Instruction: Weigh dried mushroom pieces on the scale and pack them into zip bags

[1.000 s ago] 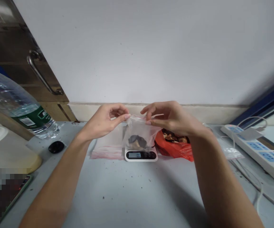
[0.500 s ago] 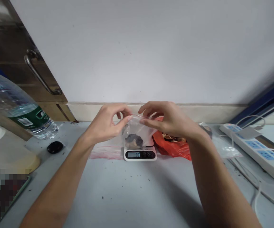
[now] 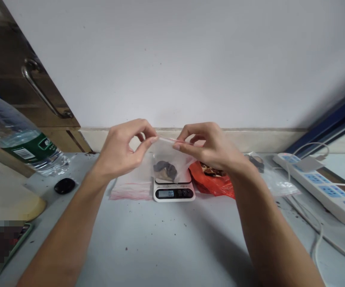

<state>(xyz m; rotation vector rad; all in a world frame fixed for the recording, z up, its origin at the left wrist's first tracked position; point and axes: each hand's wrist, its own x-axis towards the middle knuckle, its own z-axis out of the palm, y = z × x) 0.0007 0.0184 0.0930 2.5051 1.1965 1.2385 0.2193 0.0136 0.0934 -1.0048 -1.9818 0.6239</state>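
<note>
A clear zip-lock bag (image 3: pixel 172 159) with dark, dried-looking pieces in its bottom hangs above a white digital scale (image 3: pixel 174 194), whose display reads 0.0. My left hand (image 3: pixel 124 149) pinches the bag's top left corner between thumb and finger. The thumb and fingers of my right hand (image 3: pixel 208 145) close on the top edge farther right. Left of the scale lies a stack of flat zip-lock bags (image 3: pixel 130 189) with red edges. On its right, partly behind my right forearm, a red plastic bag (image 3: pixel 211 185) holds brown and dark pieces.
At the left are a water bottle (image 3: pixel 31 147), a black round lid (image 3: pixel 64 185) and a pale container (image 3: pixel 10 191). A filled clear bag (image 3: pixel 280 185), a power strip (image 3: pixel 322 187) and white cables (image 3: pixel 318 239) lie at the right. A wall (image 3: pixel 172 71) rises behind.
Both hands have risen slightly, lifting the zip-lock bag a little. My right fingers have closed onto its top edge, which is now pulled straighter. The view has shifted slightly.
</note>
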